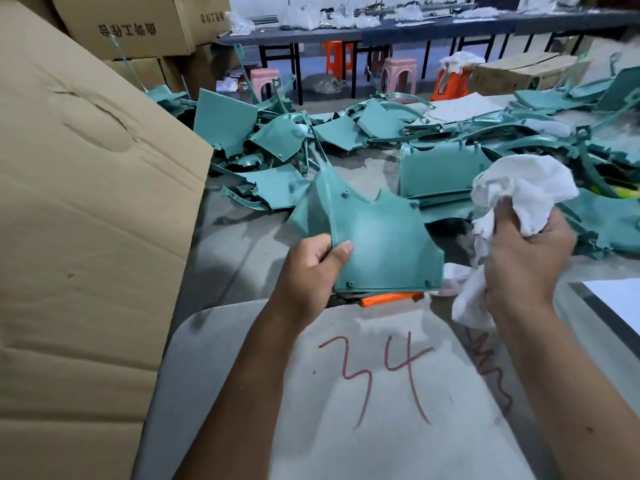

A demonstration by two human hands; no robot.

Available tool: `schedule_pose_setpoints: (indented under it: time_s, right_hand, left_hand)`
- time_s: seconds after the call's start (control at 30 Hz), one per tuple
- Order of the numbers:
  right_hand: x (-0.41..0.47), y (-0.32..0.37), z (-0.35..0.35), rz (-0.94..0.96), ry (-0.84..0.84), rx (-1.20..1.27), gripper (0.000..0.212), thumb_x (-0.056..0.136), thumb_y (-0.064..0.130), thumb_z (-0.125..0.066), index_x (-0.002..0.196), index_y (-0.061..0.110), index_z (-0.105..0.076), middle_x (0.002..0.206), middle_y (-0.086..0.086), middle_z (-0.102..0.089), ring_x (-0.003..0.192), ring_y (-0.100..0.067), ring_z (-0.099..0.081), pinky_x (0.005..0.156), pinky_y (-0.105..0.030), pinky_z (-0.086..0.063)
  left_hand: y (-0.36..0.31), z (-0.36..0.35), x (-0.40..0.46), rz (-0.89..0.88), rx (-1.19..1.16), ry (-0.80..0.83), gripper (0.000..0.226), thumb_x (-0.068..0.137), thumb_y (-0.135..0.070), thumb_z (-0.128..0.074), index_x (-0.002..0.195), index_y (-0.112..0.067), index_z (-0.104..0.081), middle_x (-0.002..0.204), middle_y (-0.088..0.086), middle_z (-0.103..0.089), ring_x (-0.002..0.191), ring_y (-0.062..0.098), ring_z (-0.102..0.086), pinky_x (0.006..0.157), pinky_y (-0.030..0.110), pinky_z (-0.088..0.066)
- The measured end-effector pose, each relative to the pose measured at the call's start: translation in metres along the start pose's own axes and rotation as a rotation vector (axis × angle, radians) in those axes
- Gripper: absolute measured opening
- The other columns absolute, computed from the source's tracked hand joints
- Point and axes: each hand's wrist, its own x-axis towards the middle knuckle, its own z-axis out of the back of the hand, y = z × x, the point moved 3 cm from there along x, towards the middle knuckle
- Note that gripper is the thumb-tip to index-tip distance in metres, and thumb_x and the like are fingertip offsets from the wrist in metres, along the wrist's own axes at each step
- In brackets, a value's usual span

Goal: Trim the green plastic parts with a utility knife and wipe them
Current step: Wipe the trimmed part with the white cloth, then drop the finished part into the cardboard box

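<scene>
Nearest, a grey board (381,393) marked "34" in red at the near edge of the worktop (235,244). Just beyond, left hand (311,268) pinching a green plastic part (377,244) by its left edge, thumb on its face, held up over the board's far edge. Right hand (526,258) clenched round a white rag (523,192), just beside the part. Under the part, an orange utility knife (391,298) half hidden. Farther back, a heap of green parts (363,133) across the worktop; cardboard boxes (86,202) along the left edge.

The green part (377,244) hides most of the orange-handled knife (391,298) lying beneath it.
</scene>
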Motion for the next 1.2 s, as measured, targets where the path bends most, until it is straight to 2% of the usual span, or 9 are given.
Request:
schedule_pose_setpoints:
  time_s: [0.13, 0.27, 0.37, 0.5, 0.57, 0.67, 0.77, 1.07, 1.2]
  right_hand:
    - [-0.017, 0.015, -0.010, -0.048, 0.152, 0.072, 0.017, 0.095, 0.048, -0.068, 0.100, 0.031, -0.069, 0.080, 0.018, -0.073, 0.076, 0.000, -0.068, 0.066, -0.022, -0.054]
    - [-0.038, 0.019, -0.021, -0.151, 0.592, -0.037, 0.094, 0.080, 0.094, -0.041, 0.080, 0.004, -0.068, 0.067, -0.037, -0.053, 0.050, -0.047, -0.054, 0.044, -0.055, -0.048]
    - [-0.046, 0.027, -0.028, -0.018, 0.851, -0.102, 0.063, 0.098, 0.071, -0.043, 0.069, 0.022, -0.072, 0.066, -0.014, -0.062, 0.053, -0.024, -0.057, 0.048, -0.035, -0.045]
    - [-0.058, 0.020, -0.034, 0.076, 1.329, -0.307, 0.024, 0.092, 0.030, -0.077, 0.073, 0.020, -0.068, 0.066, 0.001, -0.062, 0.054, -0.011, -0.053, 0.050, -0.026, -0.042]
    - [-0.063, 0.019, -0.036, 0.011, 1.295, -0.303, 0.019, 0.086, 0.033, -0.083, 0.086, 0.023, -0.068, 0.069, -0.002, -0.068, 0.058, -0.013, -0.058, 0.052, -0.024, -0.045]
    - [-0.051, 0.025, -0.035, -0.047, 0.808, -0.053, 0.031, 0.093, 0.039, -0.070, 0.079, 0.013, -0.060, 0.067, -0.005, -0.065, 0.058, -0.015, -0.056, 0.053, -0.026, -0.047]
    - [-0.038, 0.022, -0.028, -0.308, 0.557, 0.232, 0.034, 0.101, 0.044, -0.057, 0.081, 0.018, -0.064, 0.069, -0.006, -0.065, 0.056, -0.020, -0.053, 0.049, -0.029, -0.046]
    - [-0.069, 0.085, -0.108, -0.392, 0.805, 0.381, 0.023, 0.108, 0.030, -0.054, 0.117, 0.010, -0.061, 0.098, -0.012, -0.076, 0.060, -0.024, -0.061, 0.048, -0.028, -0.049]
    - [-0.099, 0.160, -0.183, -0.415, 0.999, 0.522, 0.034, 0.109, 0.033, -0.051, 0.129, 0.007, -0.059, 0.120, -0.011, -0.075, 0.076, -0.022, -0.070, 0.051, -0.026, -0.052]
  left_hand:
    - [-0.010, 0.003, -0.005, -0.200, 0.348, -0.264, 0.051, 0.098, -0.044, -0.049, 0.065, -0.007, -0.038, 0.054, 0.004, -0.038, 0.044, 0.020, -0.051, 0.043, 0.034, -0.048]
    - [-0.017, 0.002, -0.007, -0.215, 0.337, -0.443, 0.055, 0.101, -0.044, -0.048, 0.063, -0.006, -0.039, 0.049, 0.011, -0.041, 0.039, 0.013, -0.057, 0.038, 0.041, -0.043]
    - [-0.031, 0.001, -0.007, -0.240, 0.393, -0.685, 0.051, 0.101, -0.040, -0.049, 0.059, -0.016, -0.036, 0.047, -0.003, -0.039, 0.041, 0.012, -0.045, 0.042, 0.036, -0.037]
    - [-0.052, -0.010, 0.008, -0.177, 0.198, -0.789, 0.046, 0.106, -0.033, -0.046, 0.068, -0.007, -0.049, 0.056, 0.003, -0.060, 0.043, 0.016, -0.064, 0.042, 0.043, -0.050]
    - [-0.069, -0.020, 0.020, -0.125, 0.186, -0.783, 0.047, 0.106, -0.034, -0.044, 0.066, -0.010, -0.045, 0.058, 0.005, -0.060, 0.051, 0.026, -0.068, 0.050, 0.047, -0.052]
    - [-0.091, -0.038, 0.038, -0.040, 0.059, -0.769, 0.048, 0.106, -0.031, -0.045, 0.062, -0.014, -0.040, 0.049, -0.001, -0.056, 0.045, 0.017, -0.066, 0.046, 0.033, -0.050]
    - [-0.110, -0.051, 0.046, -0.006, -0.020, -0.732, 0.047, 0.106, -0.033, -0.044, 0.063, -0.015, -0.038, 0.052, -0.001, -0.048, 0.048, 0.024, -0.069, 0.047, 0.043, -0.051]
    - [-0.202, 0.060, 0.019, -0.328, 0.216, -0.845, 0.047, 0.106, -0.029, -0.045, 0.062, -0.017, -0.036, 0.046, -0.003, -0.047, 0.040, 0.015, -0.065, 0.034, 0.019, -0.032]
    - [-0.233, 0.125, -0.003, -0.277, 0.075, -1.065, 0.041, 0.102, -0.028, -0.048, 0.064, -0.013, -0.047, 0.065, 0.009, -0.066, 0.068, 0.038, -0.071, 0.066, 0.050, -0.059]
